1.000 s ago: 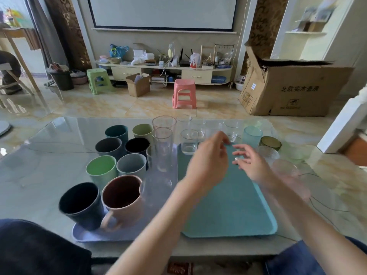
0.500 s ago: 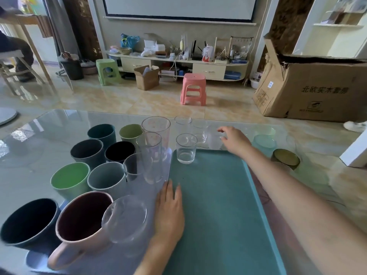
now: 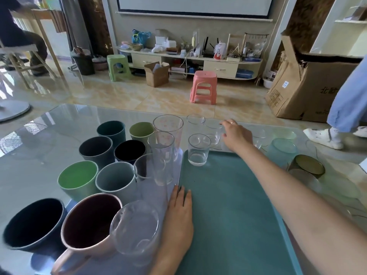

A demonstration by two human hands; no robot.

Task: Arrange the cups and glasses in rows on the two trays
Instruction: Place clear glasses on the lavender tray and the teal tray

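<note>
A teal tray (image 3: pixel 228 205) lies in front of me with one small clear glass (image 3: pixel 198 149) standing at its far left corner. My left hand (image 3: pixel 179 219) rests flat on the tray's left edge, fingers together, holding nothing. My right hand (image 3: pixel 236 134) reaches past the tray's far edge and its fingers close around a small clear glass (image 3: pixel 213 133) on the table. On the left, a blue-grey tray (image 3: pixel 39 262) carries rows of coloured cups (image 3: pixel 117 179) and tall clear glasses (image 3: pixel 161 155). More small glasses (image 3: pixel 195 119) stand on the table beyond.
Right of the teal tray stand a light blue glass (image 3: pixel 283 149), an olive glass (image 3: pixel 306 164) and other clear glasses on the glass table (image 3: pixel 49 135). A person's leg and white shoe (image 3: pixel 323 135) are at the far right. A pink stool (image 3: pixel 203 87) and cardboard box (image 3: pixel 309 84) stand beyond.
My left hand has dropped from mid-air onto the teal tray's left edge. My right hand has reached forward beyond the tray and closed on a small glass.
</note>
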